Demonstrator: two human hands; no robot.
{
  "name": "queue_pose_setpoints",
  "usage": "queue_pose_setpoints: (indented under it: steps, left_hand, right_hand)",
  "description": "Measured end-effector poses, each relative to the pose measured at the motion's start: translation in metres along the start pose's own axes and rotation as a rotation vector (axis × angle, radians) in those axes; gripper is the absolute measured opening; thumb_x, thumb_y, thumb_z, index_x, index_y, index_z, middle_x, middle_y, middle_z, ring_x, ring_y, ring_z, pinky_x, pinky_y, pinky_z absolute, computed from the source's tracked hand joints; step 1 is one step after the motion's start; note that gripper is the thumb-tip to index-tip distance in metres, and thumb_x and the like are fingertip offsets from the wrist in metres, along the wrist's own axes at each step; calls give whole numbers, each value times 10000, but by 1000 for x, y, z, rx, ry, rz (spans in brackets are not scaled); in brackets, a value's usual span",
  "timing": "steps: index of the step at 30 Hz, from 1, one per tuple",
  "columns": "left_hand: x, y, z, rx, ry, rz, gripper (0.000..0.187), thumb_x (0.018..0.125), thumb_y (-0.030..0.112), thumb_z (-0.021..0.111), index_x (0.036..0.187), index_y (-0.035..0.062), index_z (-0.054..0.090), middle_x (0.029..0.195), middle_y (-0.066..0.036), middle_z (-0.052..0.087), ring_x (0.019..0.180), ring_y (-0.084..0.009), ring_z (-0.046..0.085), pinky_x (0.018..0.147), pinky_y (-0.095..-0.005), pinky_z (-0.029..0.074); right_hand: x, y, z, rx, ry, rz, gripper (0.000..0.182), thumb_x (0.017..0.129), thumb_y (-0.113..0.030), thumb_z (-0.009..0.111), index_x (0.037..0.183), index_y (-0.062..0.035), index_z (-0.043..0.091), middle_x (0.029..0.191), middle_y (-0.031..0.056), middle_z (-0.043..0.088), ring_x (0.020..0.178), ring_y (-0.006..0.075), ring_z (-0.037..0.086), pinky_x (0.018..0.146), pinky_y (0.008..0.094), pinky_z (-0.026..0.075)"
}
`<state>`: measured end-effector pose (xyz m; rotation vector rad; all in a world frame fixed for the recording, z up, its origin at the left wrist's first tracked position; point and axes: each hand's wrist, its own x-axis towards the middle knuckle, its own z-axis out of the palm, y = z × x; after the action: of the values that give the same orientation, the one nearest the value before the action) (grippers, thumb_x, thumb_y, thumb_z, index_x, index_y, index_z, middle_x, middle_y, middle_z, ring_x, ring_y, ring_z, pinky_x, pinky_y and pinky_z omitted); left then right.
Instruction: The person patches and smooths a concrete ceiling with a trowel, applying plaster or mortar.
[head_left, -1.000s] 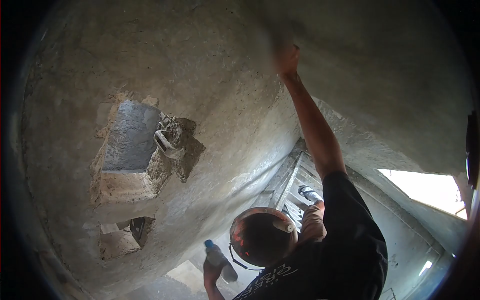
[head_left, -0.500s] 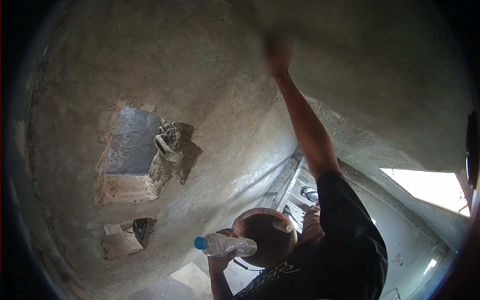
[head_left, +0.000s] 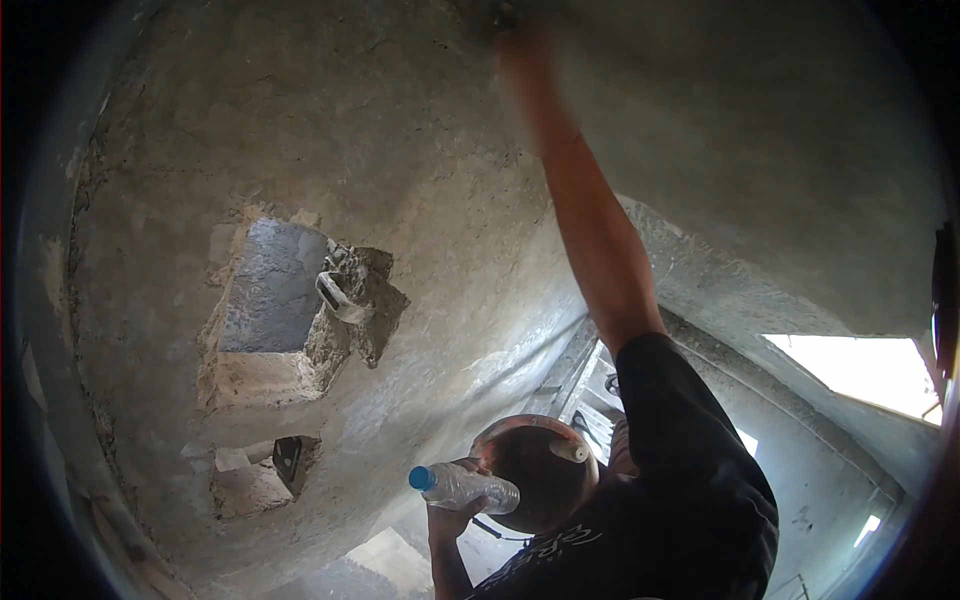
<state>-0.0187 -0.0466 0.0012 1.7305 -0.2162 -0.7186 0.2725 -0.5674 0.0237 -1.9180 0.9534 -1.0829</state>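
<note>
My left hand (head_left: 462,512) is wrapped round a clear plastic bottle (head_left: 470,490) with a blue cap, tilted with the cap toward the wall. Right behind the bottle is a round, dark-bottomed bowl (head_left: 530,465) with a reddish rim, and the fingers overlap its edge. My right arm stretches up across the grey plastered wall (head_left: 450,120). At its end my right hand (head_left: 525,60) is smeared by motion, close to the wall. A small dark shape shows at its fingers, and I cannot tell what it is.
A square recess (head_left: 265,285) is cut in the wall, with a pale bent fitting (head_left: 340,297) in rough mortar beside it. Below sits a smaller recess (head_left: 255,490) holding a dark piece (head_left: 288,462). Ladder rungs (head_left: 598,410) show low down, and a bright opening (head_left: 855,370) at right.
My right hand has moved up and to the left along the wall. The bottle and my left hand have shifted slightly to the right in view.
</note>
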Motion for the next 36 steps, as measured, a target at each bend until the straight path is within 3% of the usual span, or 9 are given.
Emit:
queue_pose_setpoints:
  steps: [2, 5, 8, 15, 18, 20, 27, 29, 36]
  left_hand:
    - [-3, 1, 1, -41, 22, -19, 527, 585, -40, 743, 1054, 41, 517, 1028, -115, 585, 946, -238, 606, 844, -409, 502]
    - [-6, -6, 0, -80, 37, -29, 520, 587, -52, 731, 1053, 42, 520, 1030, -118, 586, 946, -240, 606, 841, -409, 501]
    - [-7, -5, 0, -54, 33, -36, 519, 587, -63, 719, 1055, 42, 521, 1036, -122, 586, 949, -242, 605, 843, -409, 500]
    - [-13, 3, 3, 18, 69, -37, 536, 569, -74, 708, 1057, 42, 518, 1058, -122, 577, 961, -243, 603, 858, -412, 494]
    - [-12, 2, 2, -7, 70, -60, 532, 568, -72, 709, 1051, 44, 521, 1047, -116, 579, 961, -245, 604, 860, -416, 493]
    - [-12, 0, 0, -8, 60, -77, 535, 573, -15, 739, 1053, 51, 514, 1054, -108, 567, 961, -244, 593, 856, -411, 483]
    - [-6, -3, -2, -55, 35, -74, 506, 604, -49, 734, 1055, 42, 524, 1037, -112, 583, 974, -248, 599, 868, -420, 494]
    - [-8, -4, 0, -56, 33, -75, 508, 606, -50, 735, 1059, 41, 525, 1039, -112, 583, 973, -249, 599, 869, -419, 495]
    - [-9, 7, 10, 9, 55, -124, 514, 604, -56, 736, 1066, 36, 529, 1068, -114, 576, 982, -242, 593, 892, -421, 482]
  right_hand:
    - [-5, 19, 4, 456, 359, -259, 254, 797, -219, 584, 894, 0, 667, 836, 164, 644, 881, 343, 617, 766, 414, 471]
    - [-42, 14, -32, 553, 472, -132, 221, 809, -176, 566, 897, -28, 705, 788, 176, 666, 803, 323, 653, 705, 401, 488]
    - [-53, 36, -5, 517, 455, -42, 258, 802, -134, 558, 1011, -48, 683, 826, 212, 660, 767, 346, 660, 672, 398, 500]
    - [-41, 17, 20, 300, 392, 185, 251, 755, -93, 554, 956, -50, 697, 809, 224, 651, 736, 409, 625, 654, 411, 500]
    - [-41, 8, 21, 130, 337, 51, 237, 729, -101, 574, 925, -48, 697, 812, 208, 658, 745, 411, 623, 682, 410, 498]
    - [-59, -1, 0, 414, 362, -203, 263, 711, -56, 580, 951, -39, 687, 882, 199, 663, 813, 390, 632, 742, 400, 495]
    - [-72, 30, -21, 482, 319, -4, 327, 747, -4, 554, 1055, -45, 655, 1074, 183, 630, 957, 337, 618, 787, 345, 503]
    - [-59, 29, -20, 385, 404, -359, 361, 756, -15, 568, 1111, -55, 624, 1109, 164, 619, 972, 332, 612, 803, 345, 511]
    - [-50, 83, 35, 148, 387, -526, 363, 767, -54, 582, 1127, -82, 613, 1138, 161, 598, 915, 338, 625, 792, 385, 524]
